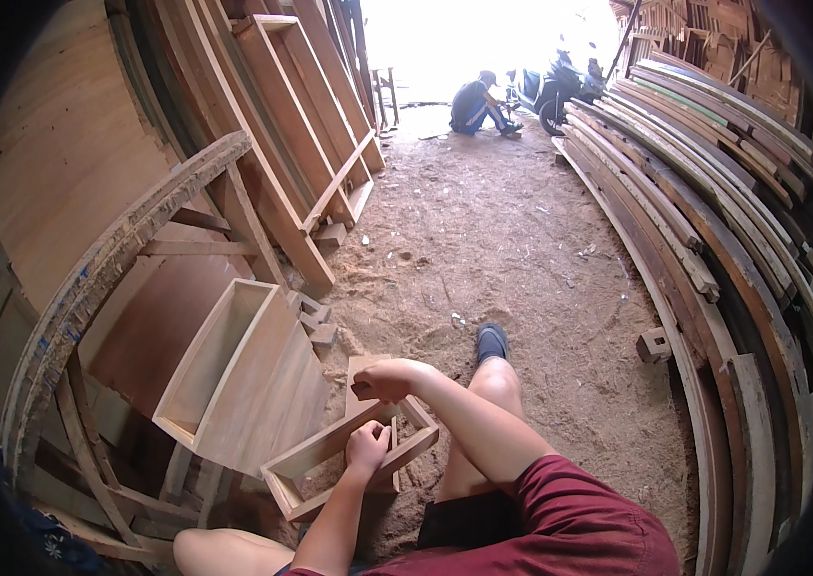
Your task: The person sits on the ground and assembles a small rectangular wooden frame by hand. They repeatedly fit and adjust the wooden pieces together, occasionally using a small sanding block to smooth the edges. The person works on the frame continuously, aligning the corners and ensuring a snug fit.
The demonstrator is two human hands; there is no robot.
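Observation:
A rectangular open wooden frame (pixel 308 459), like a drawer without a bottom, lies tilted between my legs, over a pale wooden piece (pixel 362 366). My left hand (pixel 368 445) is closed, knuckles up, over the frame's opening near its right long side. What its fingers hold, if anything, is hidden. Bent sharply at the wrist, my right hand (pixel 387 380) is just above the frame's far end. Its fingers curl in, and I cannot make out what is in them. Left of the frame rests a finished-looking wooden drawer (pixel 257 389) with a deep open box.
A rough-edged curved wooden stand (pixel 128 240) rises on the left, before leaning panels and frames (pixel 305 106). Stacked planks (pixel 704 221) line the right. A small wood block (pixel 654 346) lies near them. Far ahead, a person (pixel 476 104) sits by a motorbike (pixel 555 91) on the sandy ground.

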